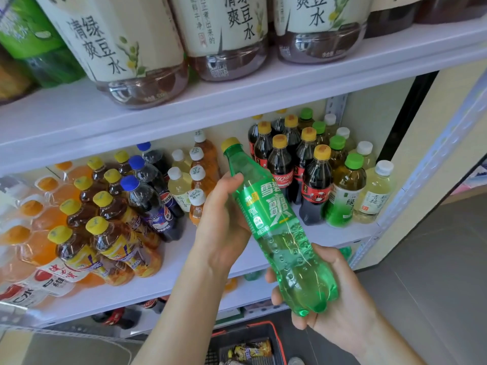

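Head view: green bottle (276,225), tinted see-through plastic with a dimpled lower body, lobed base and yellow cap (230,143); clear liquid inside. It is tilted, cap up-left, and held in the air before the front edge of the middle shelf (184,259). Left grip (224,222) clasps the labelled middle. Right grip (337,306) curls round the base. Below, a red-rimmed mesh basket (276,335) holds a yellow-and-black drink (250,350) lying flat.

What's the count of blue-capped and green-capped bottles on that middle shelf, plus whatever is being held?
Blue-capped bottles: 3
Green-capped bottles: 4
Held bottle: 1
Total: 8
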The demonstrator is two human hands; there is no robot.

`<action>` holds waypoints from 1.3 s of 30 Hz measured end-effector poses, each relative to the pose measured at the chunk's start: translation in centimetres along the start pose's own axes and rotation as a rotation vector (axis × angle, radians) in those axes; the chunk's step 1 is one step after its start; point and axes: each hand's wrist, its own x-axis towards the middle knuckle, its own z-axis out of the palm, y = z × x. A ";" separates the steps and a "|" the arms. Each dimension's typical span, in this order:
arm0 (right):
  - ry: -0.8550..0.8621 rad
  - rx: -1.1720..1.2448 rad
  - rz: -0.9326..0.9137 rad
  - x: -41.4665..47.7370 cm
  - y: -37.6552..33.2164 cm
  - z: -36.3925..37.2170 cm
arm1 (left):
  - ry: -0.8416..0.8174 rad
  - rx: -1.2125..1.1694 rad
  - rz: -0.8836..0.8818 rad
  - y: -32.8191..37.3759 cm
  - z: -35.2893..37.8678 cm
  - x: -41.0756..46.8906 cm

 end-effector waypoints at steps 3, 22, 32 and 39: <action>0.100 -0.071 -0.051 0.1 0.2 0.5 | 0.019 0.019 -0.012 0.3 0.0 0.0; 0.460 -0.735 -0.262 0.0 -0.8 0.6 | -0.028 0.147 0.286 3.7 0.0 1.0; 0.121 -0.023 -0.118 -0.1 0.8 -1.3 | -0.191 0.065 0.184 4.3 0.4 2.6; 0.506 -0.649 -0.447 0.0 0.9 -1.0 | 0.240 0.739 0.256 4.2 -0.2 4.1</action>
